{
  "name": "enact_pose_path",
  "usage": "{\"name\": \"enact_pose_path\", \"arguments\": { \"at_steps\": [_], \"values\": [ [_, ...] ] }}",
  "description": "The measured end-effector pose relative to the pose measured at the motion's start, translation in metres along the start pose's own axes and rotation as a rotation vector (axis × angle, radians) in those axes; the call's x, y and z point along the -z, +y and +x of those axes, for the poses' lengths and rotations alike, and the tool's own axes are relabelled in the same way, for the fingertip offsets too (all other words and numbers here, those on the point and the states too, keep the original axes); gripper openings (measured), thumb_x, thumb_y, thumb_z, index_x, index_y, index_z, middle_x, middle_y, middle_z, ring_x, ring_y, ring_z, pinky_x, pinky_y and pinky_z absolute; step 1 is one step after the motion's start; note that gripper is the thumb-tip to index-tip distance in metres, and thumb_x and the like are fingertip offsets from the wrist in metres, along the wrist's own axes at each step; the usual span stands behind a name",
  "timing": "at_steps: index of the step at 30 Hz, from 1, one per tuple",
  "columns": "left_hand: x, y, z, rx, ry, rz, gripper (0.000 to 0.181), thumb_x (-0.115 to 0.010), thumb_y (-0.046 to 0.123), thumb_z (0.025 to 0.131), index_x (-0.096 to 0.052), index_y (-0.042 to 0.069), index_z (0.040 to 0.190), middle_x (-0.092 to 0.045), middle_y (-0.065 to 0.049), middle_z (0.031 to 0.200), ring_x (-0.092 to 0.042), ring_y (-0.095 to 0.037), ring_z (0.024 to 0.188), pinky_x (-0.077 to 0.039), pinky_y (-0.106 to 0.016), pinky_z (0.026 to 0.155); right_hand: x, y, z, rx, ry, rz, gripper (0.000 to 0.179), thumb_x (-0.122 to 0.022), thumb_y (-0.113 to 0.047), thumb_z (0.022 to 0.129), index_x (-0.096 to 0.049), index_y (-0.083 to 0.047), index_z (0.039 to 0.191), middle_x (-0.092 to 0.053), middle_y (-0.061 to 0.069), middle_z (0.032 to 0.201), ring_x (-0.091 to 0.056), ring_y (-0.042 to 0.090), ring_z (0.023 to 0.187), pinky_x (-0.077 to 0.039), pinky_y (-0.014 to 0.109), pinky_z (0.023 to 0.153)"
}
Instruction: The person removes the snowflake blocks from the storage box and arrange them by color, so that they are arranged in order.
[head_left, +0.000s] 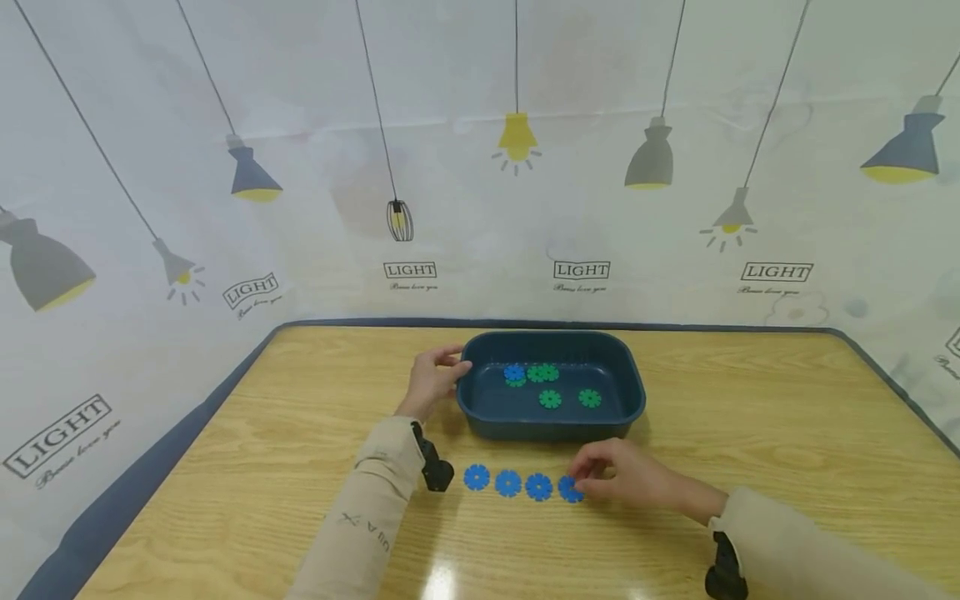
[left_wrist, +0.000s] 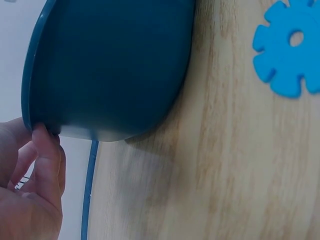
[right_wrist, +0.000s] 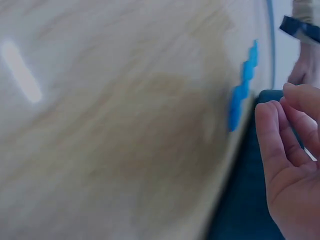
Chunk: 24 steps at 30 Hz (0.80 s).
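Blue notched discs: row of four, lower centre; we'd pinch by edges, neighbours undisturbed.
Right hand: loosely bent, grasping nothing we can see, at the row's right end.
Left hand: pinching dark-blue tub rim, mid-frame; we'd keep that steady.

Discs lined up before the tub

The tub is set near the back edge of the table, and its left end is held by the left hand. Inside, at the left, one disc is laid partly over another; just right of them, two are overlapped; nearer the front, two are placed apart. Before the tub, four are set in a row, the rightmost partly covered by the right hand.
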<state>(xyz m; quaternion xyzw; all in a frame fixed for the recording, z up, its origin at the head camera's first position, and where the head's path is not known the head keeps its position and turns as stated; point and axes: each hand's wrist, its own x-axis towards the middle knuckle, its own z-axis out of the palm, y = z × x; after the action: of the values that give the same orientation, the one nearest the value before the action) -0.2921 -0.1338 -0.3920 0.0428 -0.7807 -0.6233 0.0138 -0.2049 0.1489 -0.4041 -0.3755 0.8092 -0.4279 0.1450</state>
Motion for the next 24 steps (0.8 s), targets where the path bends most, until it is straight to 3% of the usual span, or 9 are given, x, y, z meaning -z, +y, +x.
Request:
{"name": "enact_pose_path", "arguments": {
  "at_steps": [7, 15, 21, 24],
  "values": [
    [0.002, -0.003, 0.0, -0.001, 0.001, -0.009, 0.034, -0.061, 0.007, 0.083, -0.057, 0.005, 0.117, -0.052, -0.013, 0.094, -0.058, -0.033, 0.075, -0.051, -0.027, 0.049, -0.003, -0.024, 0.02, 0.047, 0.007, 0.037, 0.018, -0.06, -0.015, 0.085, -0.062, 0.001, 0.095, -0.062, 0.002, 0.084, -0.058, 0.008, 0.074, -0.051, 0.026, 0.064],
    [0.0, -0.004, 0.0, -0.009, -0.009, -0.022, 0.035, -0.062, 0.007, 0.082, -0.057, 0.005, 0.117, -0.052, -0.014, 0.094, -0.059, -0.03, 0.072, -0.052, -0.028, 0.051, 0.005, -0.04, 0.06, 0.104, 0.035, -0.007, 0.012, -0.059, -0.01, 0.085, -0.063, -0.004, 0.094, -0.063, 0.007, 0.085, -0.058, 0.011, 0.067, -0.05, 0.026, 0.064],
    [-0.001, -0.003, 0.003, -0.007, 0.005, -0.02, 0.035, -0.063, 0.008, 0.081, -0.058, 0.005, 0.116, -0.052, -0.013, 0.092, -0.055, -0.013, 0.058, -0.051, -0.027, 0.048, 0.021, -0.047, 0.095, 0.058, 0.127, 0.009, 0.017, -0.058, -0.007, 0.086, -0.06, 0.004, 0.098, -0.061, 0.016, 0.085, -0.058, 0.021, 0.066, -0.051, 0.032, 0.06],
    [-0.001, -0.003, 0.004, 0.001, 0.01, -0.013, 0.035, -0.063, 0.008, 0.081, -0.058, 0.006, 0.116, -0.052, -0.013, 0.092, -0.057, -0.017, 0.06, -0.051, -0.026, 0.047, 0.029, -0.042, 0.11, 0.026, 0.186, -0.008, 0.018, -0.057, -0.009, 0.086, -0.06, 0.003, 0.099, -0.061, 0.015, 0.085, -0.058, 0.025, 0.066, -0.052, 0.035, 0.06]
  ]
}}
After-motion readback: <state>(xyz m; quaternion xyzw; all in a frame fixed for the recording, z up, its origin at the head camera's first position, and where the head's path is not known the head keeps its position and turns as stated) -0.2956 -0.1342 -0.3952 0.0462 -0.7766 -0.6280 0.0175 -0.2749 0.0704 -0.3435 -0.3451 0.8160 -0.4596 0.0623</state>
